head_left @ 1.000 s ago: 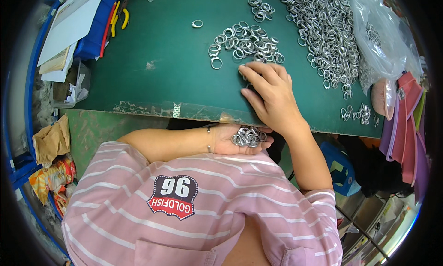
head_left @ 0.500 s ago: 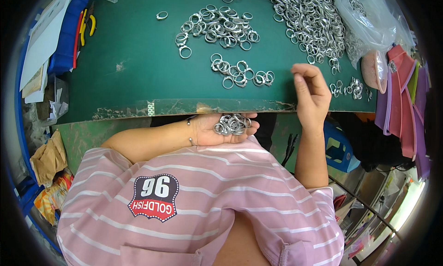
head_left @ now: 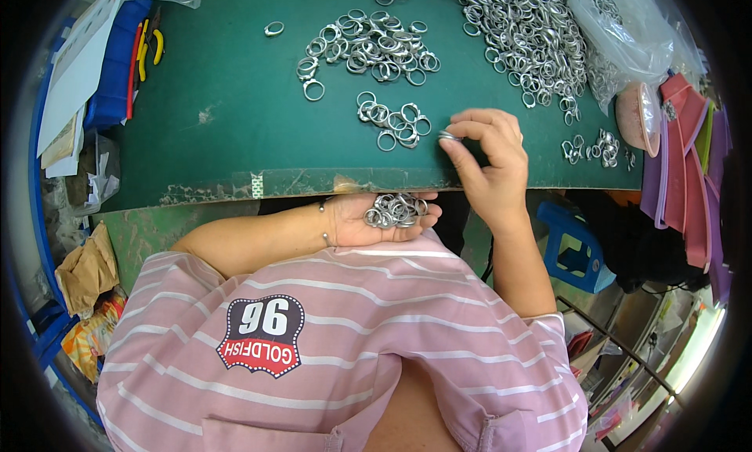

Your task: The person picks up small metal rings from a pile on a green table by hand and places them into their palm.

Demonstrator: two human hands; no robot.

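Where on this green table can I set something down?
The widest bare patch lies left, between the blue bin and the middle ring cluster, save a lone ring. A narrower gap separates that cluster from the large ring heap. Crowded: upper right, around the heap and plastic bag.

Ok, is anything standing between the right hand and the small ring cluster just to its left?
Nothing visible does. Between the right hand, with what look like rings in its grip, and the small ring cluster, only green tabletop shows.
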